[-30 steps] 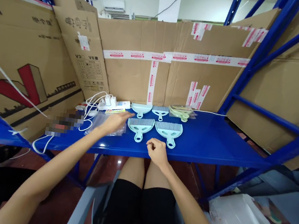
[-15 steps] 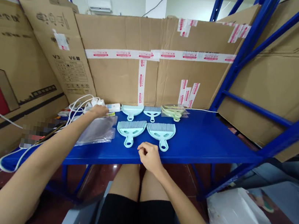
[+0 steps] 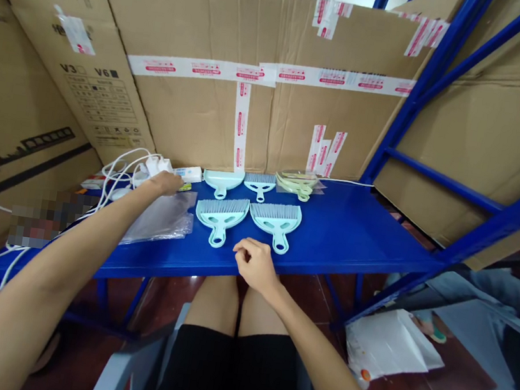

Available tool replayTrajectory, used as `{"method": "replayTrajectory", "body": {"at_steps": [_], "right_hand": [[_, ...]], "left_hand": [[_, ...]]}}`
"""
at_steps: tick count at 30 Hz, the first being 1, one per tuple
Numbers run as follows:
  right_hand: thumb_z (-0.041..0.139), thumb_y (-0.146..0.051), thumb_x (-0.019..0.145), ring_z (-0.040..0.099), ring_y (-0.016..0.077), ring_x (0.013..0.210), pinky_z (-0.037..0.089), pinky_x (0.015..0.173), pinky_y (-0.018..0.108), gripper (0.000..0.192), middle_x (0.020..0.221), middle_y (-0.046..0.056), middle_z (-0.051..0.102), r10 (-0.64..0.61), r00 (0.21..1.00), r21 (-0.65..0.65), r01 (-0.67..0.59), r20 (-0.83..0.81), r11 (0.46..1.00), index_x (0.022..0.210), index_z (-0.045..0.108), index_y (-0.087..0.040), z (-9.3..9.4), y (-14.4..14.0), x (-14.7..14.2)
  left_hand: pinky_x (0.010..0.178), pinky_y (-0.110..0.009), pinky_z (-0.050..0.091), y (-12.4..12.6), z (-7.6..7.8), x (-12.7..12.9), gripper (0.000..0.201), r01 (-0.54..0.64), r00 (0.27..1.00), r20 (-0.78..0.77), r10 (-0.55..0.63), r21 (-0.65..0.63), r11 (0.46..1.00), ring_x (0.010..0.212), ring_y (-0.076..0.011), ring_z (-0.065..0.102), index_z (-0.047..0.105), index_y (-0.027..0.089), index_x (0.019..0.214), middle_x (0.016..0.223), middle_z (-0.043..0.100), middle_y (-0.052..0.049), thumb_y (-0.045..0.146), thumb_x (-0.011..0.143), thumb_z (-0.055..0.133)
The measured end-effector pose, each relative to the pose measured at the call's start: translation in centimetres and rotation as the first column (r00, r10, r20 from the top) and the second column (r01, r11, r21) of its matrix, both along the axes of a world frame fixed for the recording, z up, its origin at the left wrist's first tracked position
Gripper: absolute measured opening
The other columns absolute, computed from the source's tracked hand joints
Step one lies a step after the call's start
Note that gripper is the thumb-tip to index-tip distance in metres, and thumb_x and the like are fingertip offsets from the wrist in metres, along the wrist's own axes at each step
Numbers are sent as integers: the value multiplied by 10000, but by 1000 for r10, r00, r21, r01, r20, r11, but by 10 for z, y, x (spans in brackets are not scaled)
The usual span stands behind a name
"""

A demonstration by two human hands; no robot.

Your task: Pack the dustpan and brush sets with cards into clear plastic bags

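Note:
My left hand [image 3: 167,183] reaches to the table's back left, beside a small white box [image 3: 189,174] and above clear plastic bags [image 3: 160,216]. Its fingertips point down and are hidden, so a hold cannot be made out. Loosely curled, my right hand [image 3: 255,264] hovers by the front edge with nothing visible in it. Just beyond it lie two mint-green dustpans with brushes nested in them, a left set [image 3: 221,215] and a right set [image 3: 276,220]. Behind these are a mint dustpan [image 3: 222,180], a small brush [image 3: 260,184] and a yellow-green dustpan set [image 3: 297,184] in clear plastic.
White cables [image 3: 111,180] and a power strip [image 3: 152,167] crowd the table's left side. Cardboard walls [image 3: 194,115] enclose the blue table [image 3: 332,231] at the back and sides. A blue metal frame [image 3: 410,119] rises at right. A white bag [image 3: 388,348] sits on the floor.
The camera view has tilted down and shifted slightly. Both hands keep nearly the same places over the table, and the dustpans and brushes have not moved.

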State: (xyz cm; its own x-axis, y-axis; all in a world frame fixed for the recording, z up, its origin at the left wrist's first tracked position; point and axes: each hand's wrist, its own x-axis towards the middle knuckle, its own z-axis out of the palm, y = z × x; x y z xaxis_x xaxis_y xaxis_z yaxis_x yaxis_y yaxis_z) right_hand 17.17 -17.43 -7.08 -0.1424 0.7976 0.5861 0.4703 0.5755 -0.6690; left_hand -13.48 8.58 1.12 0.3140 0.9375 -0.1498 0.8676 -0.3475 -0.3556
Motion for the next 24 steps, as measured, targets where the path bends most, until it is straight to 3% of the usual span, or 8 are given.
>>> {"method": "replayTrajectory", "body": {"at_steps": [6, 12, 19, 24], "right_hand": [[509, -45, 854, 547, 142, 575, 413, 569, 272, 249, 776, 13, 682, -50, 999, 36, 50, -4, 998, 827, 685, -219, -7, 0, -3], [514, -52, 850, 551, 144, 567, 401, 547, 275, 244, 760, 8, 678, -56, 998, 26, 57, -29, 998, 820, 682, -228, -7, 0, -3], [507, -50, 851, 545, 143, 565, 399, 548, 277, 248, 748, 8, 666, -44, 999, 25, 44, -16, 999, 810, 677, -226, -4, 0, -2], [504, -57, 862, 531, 140, 554, 390, 542, 279, 248, 752, 6, 665, -32, 999, 19, 33, -30, 999, 818, 677, -230, -6, -1, -2]], "left_hand": [[1026, -488, 483, -7, -4, -9, 326, 9, 998, 56, -12, 46, 999, 1174, -381, 687, 762, 128, 1124, 1132, 774, -223, 342, 934, 606], [1045, -484, 486, -11, -4, -20, 348, 46, 998, 47, -52, 124, 991, 1228, -388, 673, 758, 103, 1143, 1227, 744, -246, 244, 948, 507], [1006, -427, 509, -2, -3, -35, 442, 24, 996, 76, -36, 150, 988, 1165, -370, 712, 683, 136, 1333, 1215, 754, -232, 316, 954, 543], [1008, -424, 504, 1, -3, -42, 617, 1, 990, 135, -29, 203, 979, 1250, -383, 672, 536, 181, 1533, 1364, 701, -225, 266, 923, 575]]}}
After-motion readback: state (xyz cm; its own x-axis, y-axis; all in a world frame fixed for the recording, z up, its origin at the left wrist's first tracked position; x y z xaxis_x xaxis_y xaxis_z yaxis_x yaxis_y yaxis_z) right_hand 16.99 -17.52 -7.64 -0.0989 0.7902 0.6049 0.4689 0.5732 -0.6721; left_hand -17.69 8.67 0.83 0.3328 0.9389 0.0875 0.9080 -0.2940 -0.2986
